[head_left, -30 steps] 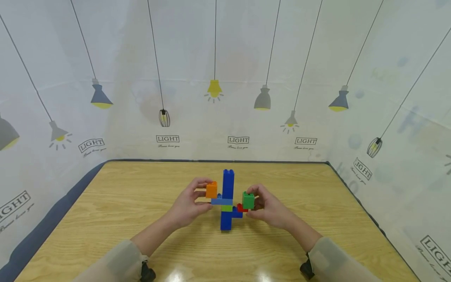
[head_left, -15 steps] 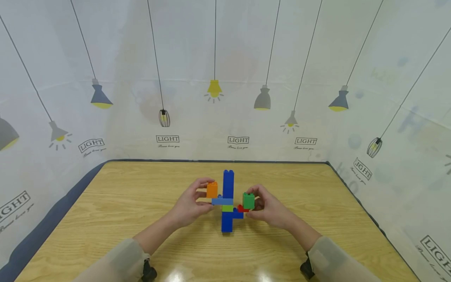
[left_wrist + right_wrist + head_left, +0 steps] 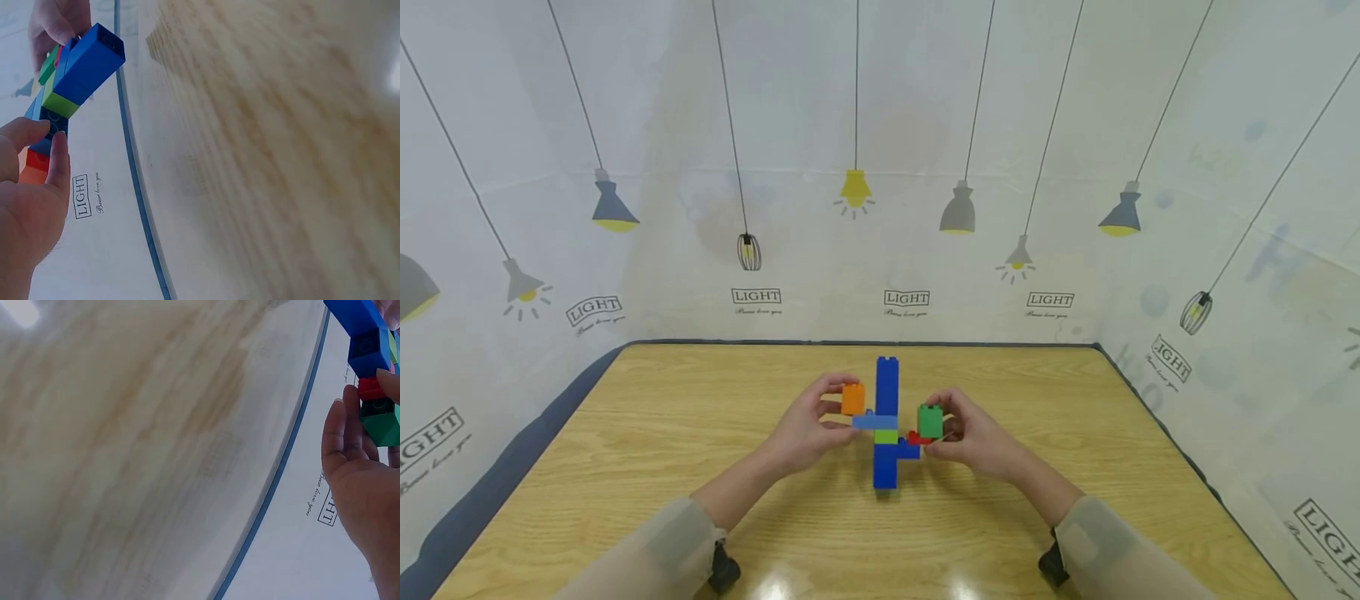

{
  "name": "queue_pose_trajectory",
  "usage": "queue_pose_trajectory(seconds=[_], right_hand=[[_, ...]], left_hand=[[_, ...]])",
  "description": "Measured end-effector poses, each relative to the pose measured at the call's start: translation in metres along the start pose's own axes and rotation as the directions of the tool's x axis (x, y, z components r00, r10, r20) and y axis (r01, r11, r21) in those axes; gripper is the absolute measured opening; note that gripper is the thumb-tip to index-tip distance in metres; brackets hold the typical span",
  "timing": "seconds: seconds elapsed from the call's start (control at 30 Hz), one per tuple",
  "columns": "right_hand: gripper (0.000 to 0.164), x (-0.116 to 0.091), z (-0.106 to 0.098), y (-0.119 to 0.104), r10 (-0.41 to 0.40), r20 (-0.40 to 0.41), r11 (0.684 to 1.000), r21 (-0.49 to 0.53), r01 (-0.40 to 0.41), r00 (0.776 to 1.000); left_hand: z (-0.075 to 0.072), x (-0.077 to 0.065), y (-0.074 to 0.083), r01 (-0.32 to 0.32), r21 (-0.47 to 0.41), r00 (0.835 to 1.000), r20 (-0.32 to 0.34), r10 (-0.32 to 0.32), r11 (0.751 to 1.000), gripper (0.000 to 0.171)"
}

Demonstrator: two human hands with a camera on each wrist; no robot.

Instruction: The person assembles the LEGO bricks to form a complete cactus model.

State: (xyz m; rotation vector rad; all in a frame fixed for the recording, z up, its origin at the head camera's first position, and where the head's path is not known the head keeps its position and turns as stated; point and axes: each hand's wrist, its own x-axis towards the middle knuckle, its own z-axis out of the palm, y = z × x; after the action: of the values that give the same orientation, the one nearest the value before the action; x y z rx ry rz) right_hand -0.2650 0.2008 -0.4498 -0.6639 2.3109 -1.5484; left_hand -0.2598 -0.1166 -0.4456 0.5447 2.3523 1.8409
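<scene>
Between both hands is a toy building-brick model (image 3: 885,467): a tall blue column with a lime green brick (image 3: 886,437) partway up. A light blue brick (image 3: 874,422) juts left and bears an orange brick (image 3: 852,399). On the right a lower blue arm leads to a red brick (image 3: 917,437) under a green brick (image 3: 930,422). My left hand (image 3: 805,429) grips the left arm, thumb at the light blue brick's underside and fingers at the orange one. My right hand (image 3: 977,437) grips the green brick's end, thumb below. The column's hollow underside shows in the left wrist view, above the table.
The wood-grain table (image 3: 700,517) spreads below the model, with a dark blue edge strip (image 3: 865,342) along its far side. Behind it hangs a pale sheet (image 3: 812,250) printed with lamps. A black wrist camera (image 3: 724,568) sits at the left sleeve.
The model shifted slightly right, then rose a little together with both hands. Both grips look the same throughout.
</scene>
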Motion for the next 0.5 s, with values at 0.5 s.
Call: queue_pose_trajectory(seconds=[0.5], right_hand=[[0.059, 0.0057, -0.0077, -0.0004, 0.009, -0.001, 1.000, -0.007, -0.009, 1.000]], left_hand=[[-0.0008, 0.0090, 0.0004, -0.023, 0.021, 1.000, 0.013, 0.022, 1.000, 0.073]])
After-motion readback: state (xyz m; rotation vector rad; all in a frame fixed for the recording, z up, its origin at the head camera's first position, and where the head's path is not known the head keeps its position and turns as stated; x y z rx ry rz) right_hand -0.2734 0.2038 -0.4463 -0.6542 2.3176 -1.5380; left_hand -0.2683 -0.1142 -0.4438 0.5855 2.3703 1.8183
